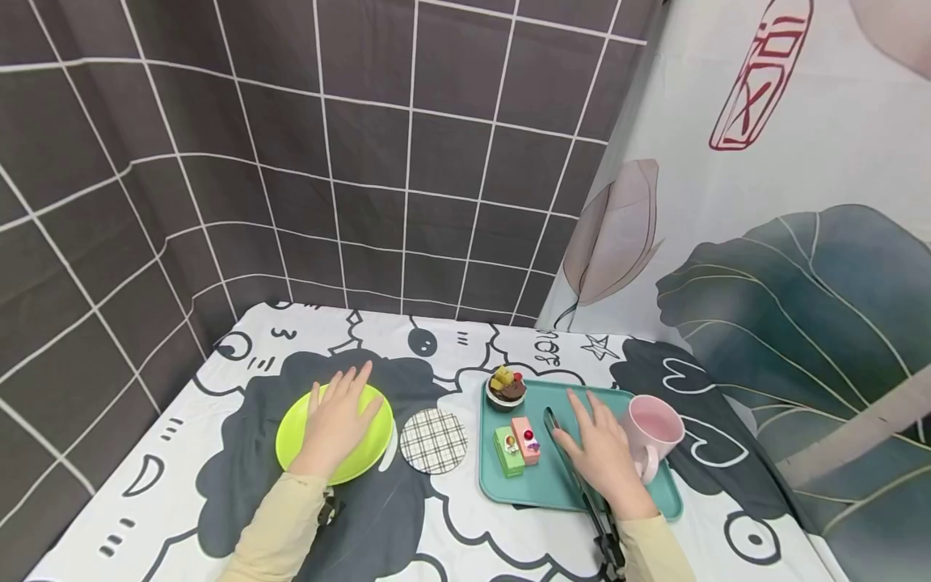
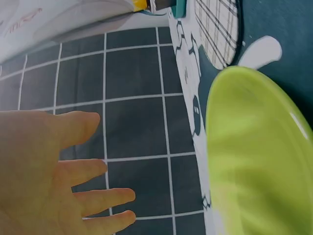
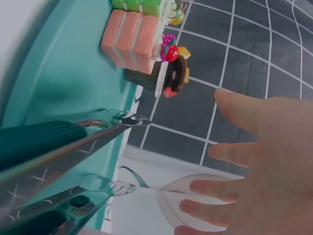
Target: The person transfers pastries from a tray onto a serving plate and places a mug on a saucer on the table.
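My left hand (image 1: 339, 424) is spread out above a lime-green plate (image 1: 371, 440), holding nothing. In the left wrist view its straight fingers (image 2: 105, 200) show apart from the plate's rim. My right hand (image 1: 600, 453) hovers with fingers extended over a teal tray (image 1: 502, 487). Lying across that tray, metal tongs (image 3: 63, 164) run beneath the right hand's thumb side. A pink mug (image 1: 655, 424) stands on the tray just right of this hand. To its left sit a pink cake slice (image 1: 525, 447), a green cake slice (image 1: 508, 461) and a chocolate cupcake (image 1: 505, 394).
Between plate and tray lies a round checked coaster (image 1: 433, 441). A black-and-white cartoon cloth (image 1: 407, 525) covers the table. Behind it hangs a dark grid-patterned curtain (image 1: 371, 153), with a pale leaf-printed one (image 1: 691, 194) at the right.
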Demonstrator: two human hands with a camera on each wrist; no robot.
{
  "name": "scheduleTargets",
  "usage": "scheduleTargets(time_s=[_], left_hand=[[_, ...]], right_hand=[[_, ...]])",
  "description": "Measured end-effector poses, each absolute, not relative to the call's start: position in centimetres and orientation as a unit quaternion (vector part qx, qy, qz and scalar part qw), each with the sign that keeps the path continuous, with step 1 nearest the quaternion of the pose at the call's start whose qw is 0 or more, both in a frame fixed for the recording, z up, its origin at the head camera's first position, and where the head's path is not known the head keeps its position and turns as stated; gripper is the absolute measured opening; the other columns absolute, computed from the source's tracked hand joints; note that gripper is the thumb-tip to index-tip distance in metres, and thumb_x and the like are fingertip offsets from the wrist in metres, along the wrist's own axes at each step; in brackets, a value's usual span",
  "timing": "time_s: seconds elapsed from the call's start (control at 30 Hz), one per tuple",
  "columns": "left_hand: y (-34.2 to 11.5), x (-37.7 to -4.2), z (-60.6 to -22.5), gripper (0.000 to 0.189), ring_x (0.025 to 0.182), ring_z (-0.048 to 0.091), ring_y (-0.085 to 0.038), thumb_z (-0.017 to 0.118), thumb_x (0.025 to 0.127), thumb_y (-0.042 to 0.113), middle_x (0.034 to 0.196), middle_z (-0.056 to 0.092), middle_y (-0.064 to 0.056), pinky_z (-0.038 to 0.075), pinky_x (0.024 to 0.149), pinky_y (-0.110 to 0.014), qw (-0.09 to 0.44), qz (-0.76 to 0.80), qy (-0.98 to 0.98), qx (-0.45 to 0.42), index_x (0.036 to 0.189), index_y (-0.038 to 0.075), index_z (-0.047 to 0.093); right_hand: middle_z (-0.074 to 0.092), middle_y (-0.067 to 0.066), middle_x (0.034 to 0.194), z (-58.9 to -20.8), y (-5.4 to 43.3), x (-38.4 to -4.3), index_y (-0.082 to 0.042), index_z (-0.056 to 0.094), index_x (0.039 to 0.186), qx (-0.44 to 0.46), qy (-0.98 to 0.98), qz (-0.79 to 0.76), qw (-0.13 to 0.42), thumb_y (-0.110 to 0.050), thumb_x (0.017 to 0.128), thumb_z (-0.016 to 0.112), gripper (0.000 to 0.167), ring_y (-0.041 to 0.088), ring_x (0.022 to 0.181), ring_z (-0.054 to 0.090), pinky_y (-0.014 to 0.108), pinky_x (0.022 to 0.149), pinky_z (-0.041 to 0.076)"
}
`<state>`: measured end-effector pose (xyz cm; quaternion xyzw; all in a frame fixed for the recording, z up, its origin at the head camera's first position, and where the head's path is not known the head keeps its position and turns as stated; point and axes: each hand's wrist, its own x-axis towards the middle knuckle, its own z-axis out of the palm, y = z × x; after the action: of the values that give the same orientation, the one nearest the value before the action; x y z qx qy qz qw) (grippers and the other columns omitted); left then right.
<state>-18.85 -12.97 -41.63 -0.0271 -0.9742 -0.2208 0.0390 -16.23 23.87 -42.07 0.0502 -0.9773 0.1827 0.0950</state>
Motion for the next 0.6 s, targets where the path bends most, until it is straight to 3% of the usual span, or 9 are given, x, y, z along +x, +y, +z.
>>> scheduleTargets(time_s=[0.23,0.6], left_hand=[[-14.3,-18.4,-42.1,0.062,0.143,0.024,-0.046,0.045,0.100,0.036,0.153,0.032,-0.025,0.009,0.114,-0.064,0.026,-0.227,-0.973,-0.014,0.153,0.010,0.026],[-15.9,-17.9,-42.9,0.063,0.143,0.022,-0.048,0.044,0.100,0.035,0.154,0.028,-0.027,0.010,0.113,-0.066,0.003,-0.241,-0.970,0.016,0.153,0.008,0.025]], right_hand=[[0.034,0.034,0.147,-42.3,24.5,-15.5,-0.003,0.037,0.147,0.044,-0.977,0.184,0.097,-0.026,0.092,0.064,0.066,0.053,0.133,0.036,0.068,0.102,0.030],[0.032,0.035,0.147,-42.4,24.7,-14.6,-0.003,0.033,0.148,0.026,-0.981,0.185,0.050,-0.028,0.091,0.064,0.070,0.058,0.131,0.035,0.071,0.097,0.032]])
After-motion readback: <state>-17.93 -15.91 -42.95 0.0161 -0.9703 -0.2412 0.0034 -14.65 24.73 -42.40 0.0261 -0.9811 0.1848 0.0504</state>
